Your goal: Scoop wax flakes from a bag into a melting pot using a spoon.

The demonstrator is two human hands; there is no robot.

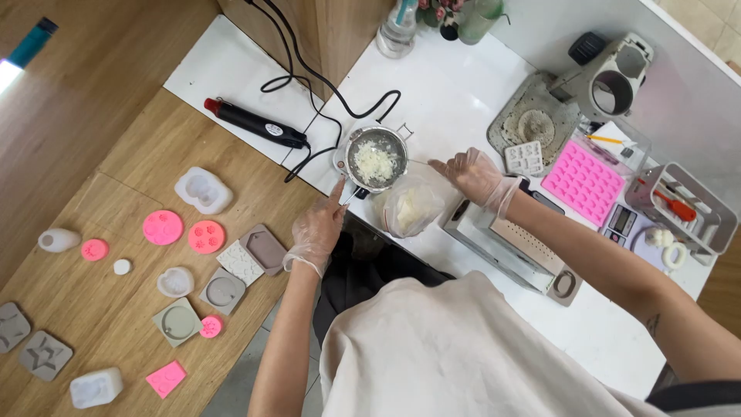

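While gloved, both hands [397, 197] outstretched, flanking the metal pot [376, 158].

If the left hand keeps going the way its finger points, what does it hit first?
Most likely the small metal pot of white flakes. The gloved left hand points up and slightly right, its fingertip already at the pot's near rim by the handle. Whether it touches cannot be told from this single view.

Silver pot [376, 158] holding white flakes [376, 164]. Clear gloves on left hand [318, 229] and right hand [472, 174]. Black heat gun [255, 123], red-tipped. Pink studded mould [583, 182]; pink round moulds [184, 232], flower-patterned. White table [463, 85]. Beige shirt [455, 347].
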